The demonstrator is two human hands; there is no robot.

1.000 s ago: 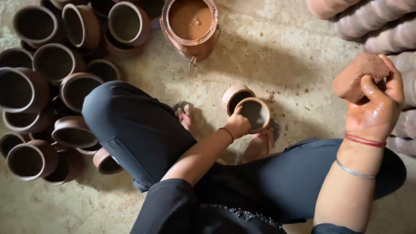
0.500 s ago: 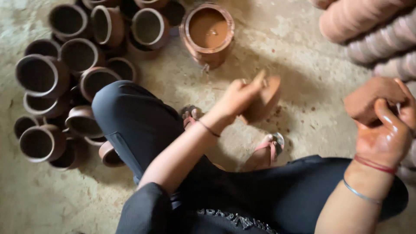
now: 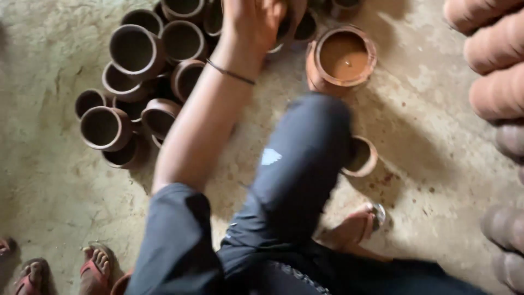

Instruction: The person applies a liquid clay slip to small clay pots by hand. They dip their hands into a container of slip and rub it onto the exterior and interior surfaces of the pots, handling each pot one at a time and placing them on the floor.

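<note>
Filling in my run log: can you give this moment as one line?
left hand: over clay cups, grip unclear | right hand: out of view | pot of brown liquid: upright | lone cup: by knee

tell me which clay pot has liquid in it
The large clay pot right of the left hand, filled with brown liquid. The small clay cups clustered to the left look empty and dark inside.

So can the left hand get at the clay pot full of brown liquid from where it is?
Probably yes. The left hand is stretched out over the heap of clay cups, with the pot of brown liquid just beside it and nothing between them.
</note>
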